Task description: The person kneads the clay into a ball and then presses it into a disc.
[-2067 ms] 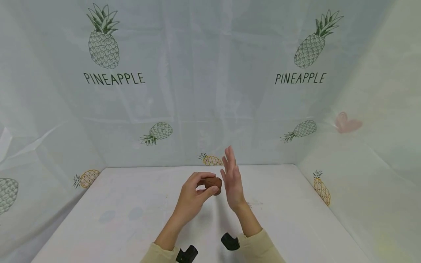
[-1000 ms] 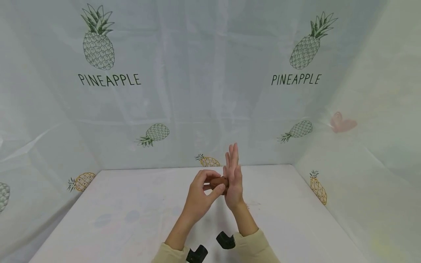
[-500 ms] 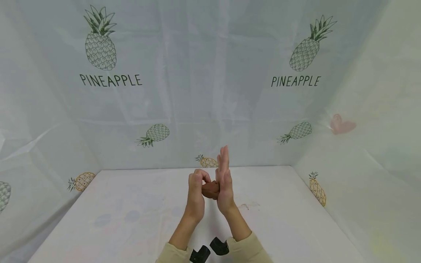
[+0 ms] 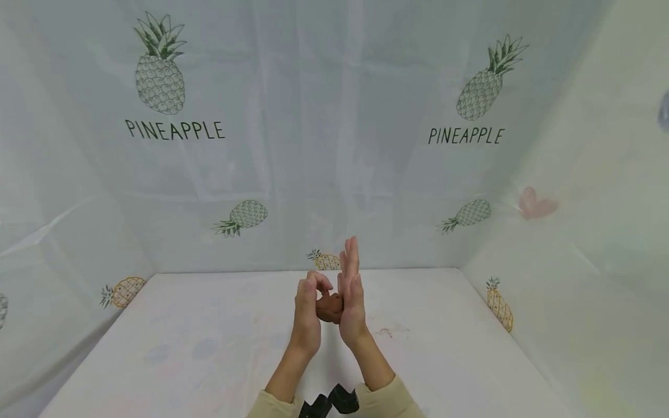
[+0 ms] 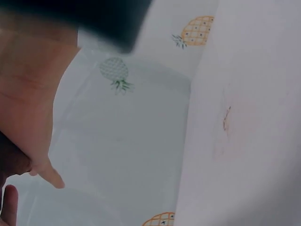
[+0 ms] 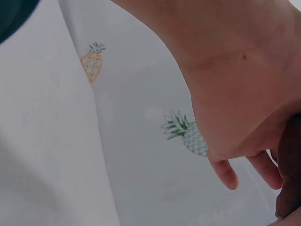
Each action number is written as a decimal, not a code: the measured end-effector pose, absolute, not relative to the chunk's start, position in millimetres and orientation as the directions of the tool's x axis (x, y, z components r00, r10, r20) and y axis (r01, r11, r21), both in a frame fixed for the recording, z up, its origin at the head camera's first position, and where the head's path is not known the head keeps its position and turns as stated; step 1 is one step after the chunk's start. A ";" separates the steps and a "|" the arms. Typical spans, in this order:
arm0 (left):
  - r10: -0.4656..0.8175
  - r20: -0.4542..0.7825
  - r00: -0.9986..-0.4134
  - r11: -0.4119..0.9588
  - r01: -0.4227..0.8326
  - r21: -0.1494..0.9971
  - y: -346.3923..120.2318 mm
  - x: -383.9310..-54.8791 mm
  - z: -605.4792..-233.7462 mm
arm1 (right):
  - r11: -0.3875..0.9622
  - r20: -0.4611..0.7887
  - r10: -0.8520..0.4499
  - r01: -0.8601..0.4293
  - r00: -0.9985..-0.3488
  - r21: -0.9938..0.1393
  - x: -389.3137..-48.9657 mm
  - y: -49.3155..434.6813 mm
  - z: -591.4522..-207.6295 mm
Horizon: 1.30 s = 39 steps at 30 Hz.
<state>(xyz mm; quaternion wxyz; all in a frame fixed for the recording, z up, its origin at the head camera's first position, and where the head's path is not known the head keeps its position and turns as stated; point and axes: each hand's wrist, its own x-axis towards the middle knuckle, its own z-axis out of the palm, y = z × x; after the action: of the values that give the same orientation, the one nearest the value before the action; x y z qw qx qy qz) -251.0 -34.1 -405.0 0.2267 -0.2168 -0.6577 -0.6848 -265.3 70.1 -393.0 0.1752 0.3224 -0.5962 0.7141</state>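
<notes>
A lump of brown clay point(image 4: 329, 307) with an uneven, creased surface sits between the two palms, held up over the table. My left hand point(image 4: 307, 313) presses it from the left, fingers curled over its top with a fingertip coming down onto it. Against its right side lies the flat palm of my right hand point(image 4: 351, 307), whose fingers point straight up. At the left edge of the left wrist view, part of the dark clay point(image 5: 11, 157) shows under the left hand point(image 5: 26, 94). The right wrist view has the clay point(image 6: 290, 165) beside the right hand point(image 6: 244, 99), partly cut off.
Beneath the hands is a white table point(image 4: 444, 360) with faint coloured stains and a small reddish smear point(image 4: 385, 332). A pale sheet point(image 4: 313, 145) printed with pineapples hangs behind it and along both sides. Black wrist mounts point(image 4: 343, 399) nearly meet at the sleeves.
The left hand first pinched the clay apart from the right palm. The clay then met that palm, and the left hand turned to press it with its own palm. Both hands shifted slightly left.
</notes>
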 end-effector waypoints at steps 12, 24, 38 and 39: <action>0.097 0.594 -0.799 -0.100 0.586 0.804 -45.3 -249.6 -397.9 | -0.245 0.691 -0.169 -0.649 -0.703 -0.720 -254.1 75.0 -384.2; 0.143 0.584 -0.799 -0.159 0.564 0.811 -40.9 -227.8 -384.5 | -0.221 0.715 -0.248 -0.680 -0.654 -0.699 -223.4 76.0 -358.9; 0.157 0.689 -0.708 -0.198 0.661 0.724 -36.2 -211.7 -358.6 | -0.346 0.604 -0.405 -0.496 -0.687 -0.796 -203.5 73.5 -365.3; 0.148 0.659 -0.737 -0.174 0.637 0.751 -35.9 -214.6 -360.1 | -0.344 0.599 -0.401 -0.492 -0.693 -0.800 -201.5 74.1 -366.5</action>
<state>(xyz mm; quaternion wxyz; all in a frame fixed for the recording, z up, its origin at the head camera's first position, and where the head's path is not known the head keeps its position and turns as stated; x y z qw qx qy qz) -214.6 -35.9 -360.1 0.1752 -0.3171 -0.6185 -0.6973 -201.5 74.1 -366.5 0.0316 0.3905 -0.5719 0.7207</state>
